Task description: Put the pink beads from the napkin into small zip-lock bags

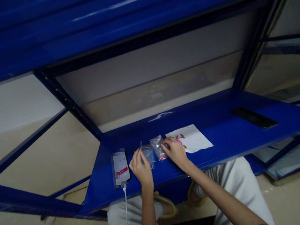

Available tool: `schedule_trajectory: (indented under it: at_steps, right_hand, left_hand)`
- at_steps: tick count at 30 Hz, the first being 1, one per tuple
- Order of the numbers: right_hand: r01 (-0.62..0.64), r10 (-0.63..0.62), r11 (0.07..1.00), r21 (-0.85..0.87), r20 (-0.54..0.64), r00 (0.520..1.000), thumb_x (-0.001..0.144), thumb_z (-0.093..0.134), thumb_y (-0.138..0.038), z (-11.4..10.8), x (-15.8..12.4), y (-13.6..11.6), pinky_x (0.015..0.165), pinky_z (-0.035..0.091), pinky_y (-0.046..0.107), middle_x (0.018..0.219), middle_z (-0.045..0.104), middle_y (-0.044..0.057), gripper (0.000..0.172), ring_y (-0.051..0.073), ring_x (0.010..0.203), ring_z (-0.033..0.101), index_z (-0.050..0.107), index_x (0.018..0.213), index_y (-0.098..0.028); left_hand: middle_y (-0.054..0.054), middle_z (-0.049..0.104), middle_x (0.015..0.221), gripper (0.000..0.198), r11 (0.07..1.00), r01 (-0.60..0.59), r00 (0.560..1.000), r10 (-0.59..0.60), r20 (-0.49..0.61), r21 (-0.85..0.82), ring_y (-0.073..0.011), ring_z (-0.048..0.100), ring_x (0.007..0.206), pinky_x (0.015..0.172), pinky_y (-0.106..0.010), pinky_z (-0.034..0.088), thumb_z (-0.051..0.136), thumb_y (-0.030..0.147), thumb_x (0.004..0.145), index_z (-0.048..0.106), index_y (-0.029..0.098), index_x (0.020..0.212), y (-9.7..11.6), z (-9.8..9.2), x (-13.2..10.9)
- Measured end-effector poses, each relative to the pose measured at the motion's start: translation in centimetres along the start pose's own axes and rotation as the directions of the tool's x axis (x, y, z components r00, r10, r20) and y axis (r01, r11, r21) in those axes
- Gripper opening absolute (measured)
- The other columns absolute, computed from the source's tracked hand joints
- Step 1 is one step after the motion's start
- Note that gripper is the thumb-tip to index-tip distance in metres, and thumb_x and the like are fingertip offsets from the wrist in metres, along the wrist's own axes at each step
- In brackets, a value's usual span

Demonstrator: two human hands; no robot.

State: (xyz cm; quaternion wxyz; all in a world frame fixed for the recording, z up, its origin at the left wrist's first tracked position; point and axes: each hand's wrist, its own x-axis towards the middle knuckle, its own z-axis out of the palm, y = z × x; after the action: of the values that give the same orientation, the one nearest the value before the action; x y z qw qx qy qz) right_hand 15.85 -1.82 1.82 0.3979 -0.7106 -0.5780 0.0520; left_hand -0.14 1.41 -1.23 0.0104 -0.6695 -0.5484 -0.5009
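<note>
- Clear plastic bag of pink beads (158,148) on my blue steel shelf (216,119), right hand (175,153) touching it, grip unclear
- Left hand (141,167), fingertips together beside a second clear bag (148,155), hold unclear
- White paper sheet (189,138) just right; shelf edge (158,183) close below

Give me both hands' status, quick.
Left hand: closed, pinching a clear plastic bag.
Right hand: closed, holding a plastic bag of pink pieces.

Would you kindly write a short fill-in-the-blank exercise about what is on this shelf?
The right hand touches a clear plastic bag of small ____ pieces.
The phone lies to the ____ of the left hand.
A white cable leaves the phone's ____ end.
The white paper sheet lies on a ____ metal shelf.

Missing words: pink; left; bottom; blue.
</note>
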Motion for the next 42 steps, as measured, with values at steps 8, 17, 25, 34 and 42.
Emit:
schedule_trajectory:
  at_steps: [8,17,25,34,42]
  right_hand:
    - [-0.01,-0.008,0.896,0.443,0.04,0.999,0.081,0.05,-0.045,-1.4,-1.4,0.7,0.062,0.047,0.03,0.08,0.066,0.006,0.031,0.018,0.066,0.06,0.068,0.082,-0.02]
    - [-0.412,0.101,0.578,0.704,0.439,0.893,0.062,0.069,-0.049,-5.1,-2.5,4.0,0.046,0.045,0.024,0.058,0.064,0.003,0.034,0.015,0.051,0.056,0.07,0.072,-0.017]
    - [-0.486,0.068,0.513,0.707,0.531,0.845,0.063,0.068,-0.052,-5.1,-3.3,6.5,0.047,0.045,0.025,0.058,0.066,0.002,0.036,0.016,0.051,0.058,0.071,0.078,-0.019]
    - [-0.582,0.029,0.39,0.713,0.623,0.782,0.062,0.072,-0.044,-5.7,-3.3,7.1,0.055,0.051,0.026,0.068,0.069,0.005,0.032,0.015,0.057,0.062,0.07,0.078,-0.017]
    - [-0.604,0.01,0.36,0.711,0.644,0.765,0.06,0.076,-0.033,-5.6,-3.3,7.6,0.057,0.05,0.021,0.067,0.07,0.004,0.027,0.011,0.057,0.062,0.071,0.081,-0.016]
  left_hand:
    - [-0.006,0.067,0.078,0.032,0.722,0.413,0.9,-0.419,0.124,-0.556,-0.0164,0.065,0.065,0.066,-0.03,0.05,0.039,0.039,0.086,0.056,0.016,0.099,3.2,-2.4,-0.5]
    - [0.002,0.052,0.039,0.034,0.64,0.569,0.763,-0.176,0.622,-0.516,-0.012,0.051,0.039,0.045,-0.022,0.042,0.054,0.047,0.076,0.063,0.015,0.067,8.1,-2.5,-2.3]
    - [0.003,0.051,0.037,0.033,0.678,0.602,0.715,-0.224,0.662,-0.421,-0.0103,0.047,0.033,0.037,-0.019,0.036,0.055,0.047,0.074,0.065,0.017,0.065,8.2,0.6,-4.3]
    - [0.003,0.055,0.043,0.028,0.694,0.595,0.754,-0.307,0.581,-0.405,-0.0095,0.048,0.035,0.038,-0.019,0.038,0.06,0.043,0.071,0.068,0.016,0.074,8.7,0.5,-4.6]
    - [0.004,0.058,0.054,0.023,0.8,0.486,0.851,-0.344,0.396,-0.351,-0.0111,0.053,0.046,0.049,-0.021,0.043,0.06,0.039,0.072,0.061,0.019,0.083,8.9,0.5,-5.1]
